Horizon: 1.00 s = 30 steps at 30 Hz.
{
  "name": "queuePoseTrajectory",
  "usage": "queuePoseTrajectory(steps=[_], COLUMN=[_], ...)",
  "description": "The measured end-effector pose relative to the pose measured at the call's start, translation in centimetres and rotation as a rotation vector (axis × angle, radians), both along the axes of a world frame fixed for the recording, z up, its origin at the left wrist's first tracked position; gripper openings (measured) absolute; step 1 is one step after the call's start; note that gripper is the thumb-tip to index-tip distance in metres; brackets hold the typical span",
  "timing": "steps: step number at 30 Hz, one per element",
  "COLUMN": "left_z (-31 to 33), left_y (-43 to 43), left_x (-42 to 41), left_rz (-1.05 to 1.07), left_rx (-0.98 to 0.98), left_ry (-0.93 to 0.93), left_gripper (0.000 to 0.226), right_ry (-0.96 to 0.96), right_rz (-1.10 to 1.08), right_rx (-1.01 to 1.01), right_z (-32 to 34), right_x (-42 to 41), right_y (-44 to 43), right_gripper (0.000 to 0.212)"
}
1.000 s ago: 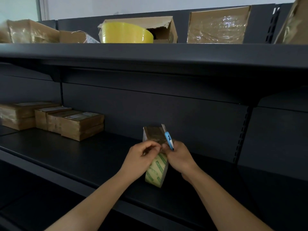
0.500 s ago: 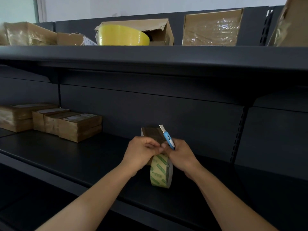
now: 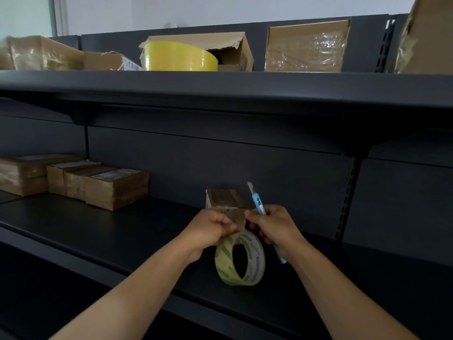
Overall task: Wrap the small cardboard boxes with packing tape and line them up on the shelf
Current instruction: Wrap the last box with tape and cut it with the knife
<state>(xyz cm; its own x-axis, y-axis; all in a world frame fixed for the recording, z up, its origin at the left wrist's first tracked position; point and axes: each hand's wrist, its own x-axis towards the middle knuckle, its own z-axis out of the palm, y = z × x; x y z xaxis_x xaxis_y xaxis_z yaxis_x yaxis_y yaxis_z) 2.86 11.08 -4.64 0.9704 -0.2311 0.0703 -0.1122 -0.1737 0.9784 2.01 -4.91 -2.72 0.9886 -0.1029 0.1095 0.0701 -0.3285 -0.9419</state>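
I count two dark metal shelf boards, an upper board (image 3: 220, 87) and a lower board (image 3: 122, 229). On the upper one stand five brown cardboard boxes (image 3: 306, 45) and one big yellow roll (image 3: 176, 57). At the left of the lower one sit four tape-wrapped cardboard boxes (image 3: 117, 190). Near me are one small brown cardboard box (image 3: 224, 198), one roll of clear green-printed packing tape (image 3: 255, 260), one light-blue utility knife (image 3: 257, 202), and my two hands, left hand (image 3: 210, 229) and right hand (image 3: 277, 227).

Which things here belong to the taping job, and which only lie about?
In use:
box held by the left hand
tape roll hanging below it
cutter in the right hand
wrapped boxes in a row on the shelf

Lying about, on the top shelf:
yellow roll
torn carton
big boxes
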Motion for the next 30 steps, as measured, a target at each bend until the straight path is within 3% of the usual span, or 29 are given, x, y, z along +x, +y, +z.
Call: queuePoseTrajectory(steps=[2, 5, 11, 16, 23, 26, 30], left_z=[-0.6, -1.2, -2.2, -2.5, -2.2, -2.2, -1.7], left_y=[0.3, 0.2, 0.0, -1.2, -1.4, -1.0, -0.4], left_x=[0.0, -0.1, -0.2, -0.2, -0.2, -0.2, 0.0], left_rz=[-0.032, -0.003, 0.002, -0.004, 0.113, 0.312, 0.537], left_rx=[0.015, 0.193, 0.435, 0.54, 0.627, 0.467, 0.198], left_ry=[0.033, -0.01, -0.061, -0.124, -0.236, -0.406, -0.581], left_gripper=[0.012, 0.022, 0.024, 0.016, 0.013, 0.023, 0.009], right_ry=[0.031, 0.098, 0.189, 0.256, 0.26, 0.167, -0.059], right_rz=[0.013, 0.004, 0.036, 0.058, 0.094, 0.09, 0.03], right_rx=[-0.167, -0.424, -0.829, -0.977, -0.963, -0.844, -0.627], right_z=[-0.2, -0.6, -1.2, -2.0, -1.9, -1.7, -1.0], right_x=[-0.1, -0.1, -1.0, -1.1, -1.3, -1.1, -0.4], right_y=[-0.6, -1.5, -3.2, -4.1, -4.5, -4.4, -3.2], right_gripper=[0.018, 0.03, 0.025, 0.032, 0.034, 0.029, 0.02])
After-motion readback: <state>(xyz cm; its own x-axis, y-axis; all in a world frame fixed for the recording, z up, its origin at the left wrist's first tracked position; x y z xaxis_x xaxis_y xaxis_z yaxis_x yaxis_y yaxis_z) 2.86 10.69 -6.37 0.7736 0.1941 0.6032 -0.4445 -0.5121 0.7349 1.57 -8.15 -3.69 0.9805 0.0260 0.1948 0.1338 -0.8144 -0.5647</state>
